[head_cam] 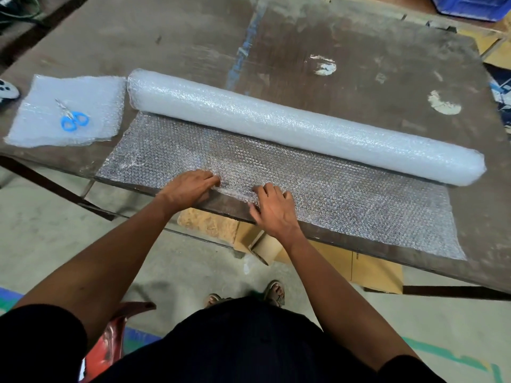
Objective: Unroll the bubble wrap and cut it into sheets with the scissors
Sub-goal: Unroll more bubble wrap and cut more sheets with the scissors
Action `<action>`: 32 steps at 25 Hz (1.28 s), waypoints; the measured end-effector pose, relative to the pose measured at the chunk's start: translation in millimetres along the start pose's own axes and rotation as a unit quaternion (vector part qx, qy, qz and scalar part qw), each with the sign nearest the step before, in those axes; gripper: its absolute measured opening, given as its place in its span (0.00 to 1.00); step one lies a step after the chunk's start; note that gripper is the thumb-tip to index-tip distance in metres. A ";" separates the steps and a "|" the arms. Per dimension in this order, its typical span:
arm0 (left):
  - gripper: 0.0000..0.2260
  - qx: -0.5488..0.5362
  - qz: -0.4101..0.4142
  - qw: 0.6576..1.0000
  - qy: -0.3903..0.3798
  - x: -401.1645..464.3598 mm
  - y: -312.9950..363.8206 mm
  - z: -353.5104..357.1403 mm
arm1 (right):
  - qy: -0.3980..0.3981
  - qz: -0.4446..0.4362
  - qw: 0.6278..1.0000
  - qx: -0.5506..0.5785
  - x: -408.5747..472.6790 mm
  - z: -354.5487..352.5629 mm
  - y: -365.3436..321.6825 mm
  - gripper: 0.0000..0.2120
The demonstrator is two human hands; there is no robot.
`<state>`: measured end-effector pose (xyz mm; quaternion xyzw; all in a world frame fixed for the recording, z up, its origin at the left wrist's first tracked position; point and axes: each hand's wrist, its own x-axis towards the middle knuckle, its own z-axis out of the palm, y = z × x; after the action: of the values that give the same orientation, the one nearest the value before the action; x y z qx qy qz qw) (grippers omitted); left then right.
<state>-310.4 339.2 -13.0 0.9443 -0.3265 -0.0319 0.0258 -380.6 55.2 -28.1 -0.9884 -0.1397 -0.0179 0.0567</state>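
Observation:
A long roll of bubble wrap (290, 125) lies slantwise across the worn table (359, 51). Its unrolled stretch (345, 200) reaches the near table edge. My left hand (190, 186) rests on the near edge of this stretch, fingers curled onto the wrap. My right hand (272, 208) lies beside it, fingers bent on the same edge. Whether either hand pinches the wrap is unclear. Blue-handled scissors (72, 120) lie on a stack of cut sheets (91, 92) at the table's left end, far from both hands.
Cardboard boxes (373, 269) stand on the floor under the table. A red chair (116, 335) sits at my lower left. A blue crate (470, 6) is at the far right corner. White patches (322, 64) mark the tabletop.

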 end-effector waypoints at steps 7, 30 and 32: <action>0.15 0.016 0.025 0.999 0.029 -21.7 -6.9 7.9 | -0.040 -0.052 0.997 -0.029 19.5 4.8 -46.2 0.12; 0.31 -0.131 -0.111 0.985 0.032 49.6 67.0 20.1 | 0.004 0.121 0.988 0.093 -26.5 3.3 34.2 0.29; 0.34 -0.132 -0.078 0.988 0.007 81.2 91.0 17.1 | -0.006 0.143 0.986 0.081 -23.4 -2.1 64.4 0.30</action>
<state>-304.0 217.0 -27.2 0.9555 -0.2442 -0.0698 0.1500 -385.2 -12.9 -34.1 -0.9905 0.0013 0.0077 0.1375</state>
